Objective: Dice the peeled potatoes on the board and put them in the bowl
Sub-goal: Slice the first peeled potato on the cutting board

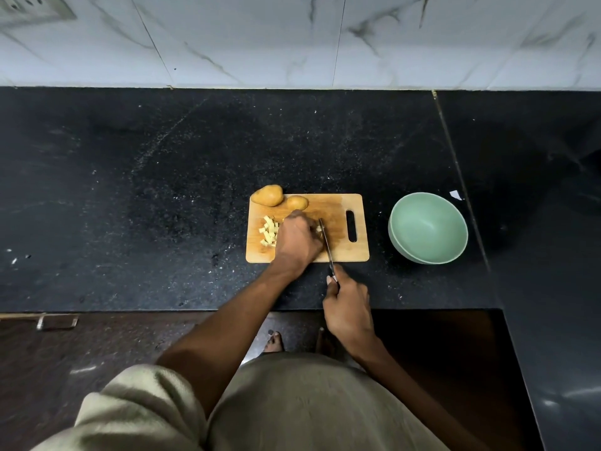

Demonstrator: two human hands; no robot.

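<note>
A wooden cutting board [341, 208] lies on the black counter. Two whole potatoes sit at its far left corner, a larger one [267, 195] and a smaller one [297, 202]. A pile of pale diced potato [268, 231] lies on the board's left side. My left hand [297, 239] is curled over a piece of potato at the board's middle, which it mostly hides. My right hand [348, 304] grips the handle of a knife [325, 240], whose blade stands right beside my left fingertips. A green bowl [427, 227] stands to the right of the board and looks empty.
The black counter [162, 190] runs wide to the left and behind the board. A marble-tiled wall [292, 40] backs it. A seam [461, 177] divides the counter just right of the bowl, with a small white scrap [456, 195] beside it.
</note>
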